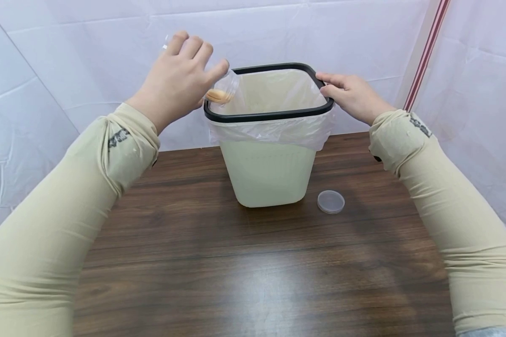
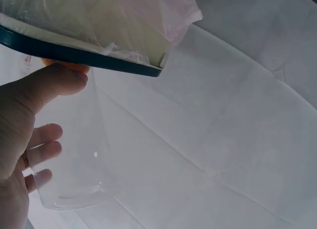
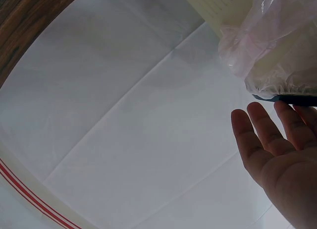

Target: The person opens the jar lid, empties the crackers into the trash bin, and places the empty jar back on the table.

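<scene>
My left hand (image 1: pixel 179 79) grips a clear plastic jar (image 2: pixel 79 159), tipped on its side with its mouth over the left rim of a pale green trash bin (image 1: pixel 270 173). Something tan-orange (image 1: pixel 219 96) lies inside near the jar's mouth; its kind is not clear. A thin translucent bag lines the bin and folds over outside, below the black rim (image 1: pixel 274 114). On the opposite side, my right hand (image 1: pixel 354 96) touches the rim with fingers nearly straight, as the right wrist view also shows its fingers (image 3: pixel 270 130) extended.
A round clear lid (image 1: pixel 331 201) lies on the dark wood table (image 1: pixel 185 262), just right of the bin's base. White sheeting (image 1: pixel 278 28) hangs close behind the bin and along both sides, with a red-striped band (image 1: pixel 426 56) at the right.
</scene>
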